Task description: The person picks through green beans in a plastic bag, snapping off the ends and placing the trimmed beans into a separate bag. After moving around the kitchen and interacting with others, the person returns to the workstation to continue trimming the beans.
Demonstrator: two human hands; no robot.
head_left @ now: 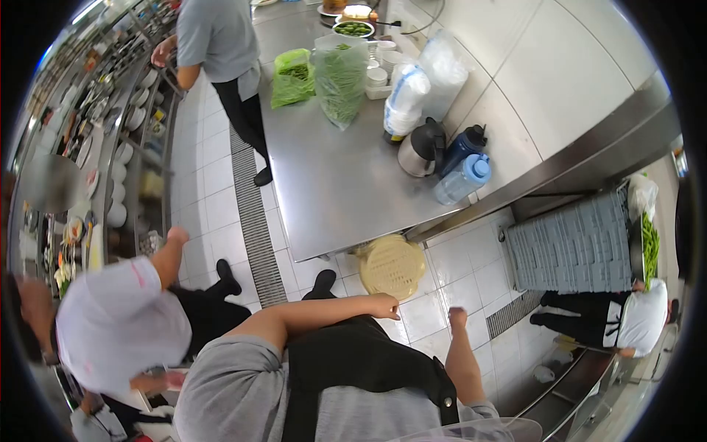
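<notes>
My left hand (pixel 384 306) is in front of the black apron, its fingers curled together; whether it holds anything is too small to tell. Just beyond it, a round yellow plastic basket (pixel 392 269) stands on the floor beside the steel table (pixel 324 191). My right hand (pixel 457 317) hangs lower to the right, over the white floor tiles, with its fingers curled and their inside hidden. Neither hand touches the basket or the table.
Bags of green vegetables (pixel 341 85), a steel jug (pixel 422 147) and a blue bottle (pixel 464 179) stand on the table. Stacked grey crates (pixel 571 247) are at right. People stand at left, upper left and far right. Shelves of dishes line the left.
</notes>
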